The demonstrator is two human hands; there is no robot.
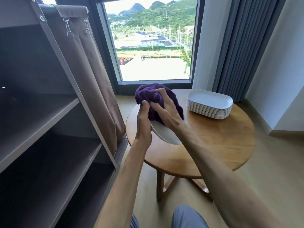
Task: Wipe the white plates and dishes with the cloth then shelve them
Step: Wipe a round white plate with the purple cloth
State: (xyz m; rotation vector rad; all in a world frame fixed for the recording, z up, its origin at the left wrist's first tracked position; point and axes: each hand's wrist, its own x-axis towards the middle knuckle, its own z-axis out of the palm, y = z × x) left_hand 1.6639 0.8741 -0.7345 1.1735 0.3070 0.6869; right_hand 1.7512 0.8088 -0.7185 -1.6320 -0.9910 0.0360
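The left hand (143, 127) gripped a tilted white dish (166, 134) while the right hand (164, 109) pressed the purple cloth (148, 94) into it, fingers spread; wiping was under way; next, by my judgement, shelving at nine o'clock on the shelf (41, 119).

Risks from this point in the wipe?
1. The left hand grips the tilted plate by one edge over the table; pressure from the right hand and cloth might slip it loose.
2. The plate stack sits close to the right forearm; a wide stroke may nudge it.
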